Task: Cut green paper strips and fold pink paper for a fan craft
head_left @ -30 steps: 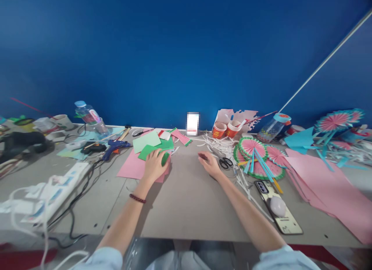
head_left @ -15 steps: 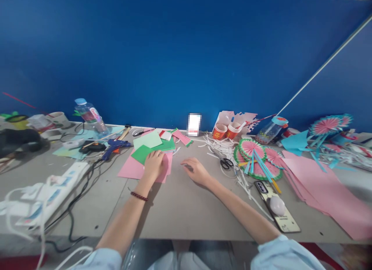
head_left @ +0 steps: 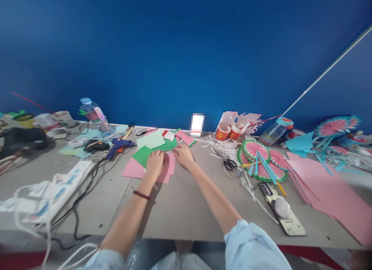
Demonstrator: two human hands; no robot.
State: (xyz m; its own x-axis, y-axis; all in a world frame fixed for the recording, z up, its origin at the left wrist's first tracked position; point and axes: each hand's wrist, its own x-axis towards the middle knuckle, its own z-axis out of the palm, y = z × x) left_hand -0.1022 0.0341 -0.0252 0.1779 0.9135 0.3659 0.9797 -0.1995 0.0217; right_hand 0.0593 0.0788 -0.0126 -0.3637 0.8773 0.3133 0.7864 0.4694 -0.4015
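My left hand (head_left: 155, 163) lies on a stack of coloured paper, its fingers extended over a dark green sheet (head_left: 142, 157) and pink paper (head_left: 130, 169). At the stack's right edge is my right hand (head_left: 183, 155), fingers slightly bent and apart, fingertips at the green paper's edge; no grip on it shows. A pale green sheet (head_left: 151, 140) lies at the top of the stack, beside a small white-and-red packet (head_left: 168, 135). Just beyond my right hand is a pleated pink strip with a green edge (head_left: 186, 138).
Left are a glue gun (head_left: 117, 145), a power strip (head_left: 62, 194) with cables and a bottle (head_left: 97, 117). Right are scissors (head_left: 230, 164), paper cups (head_left: 223, 131), paper scraps, watermelon-patterned paper fans (head_left: 257, 152), a phone (head_left: 286, 219) and large pink sheets (head_left: 328, 188). A blue wall stands behind.
My right hand has moved forward and left, from above the bare table to the paper stack's right edge. My left hand stays on the stack. The view has shifted slightly.
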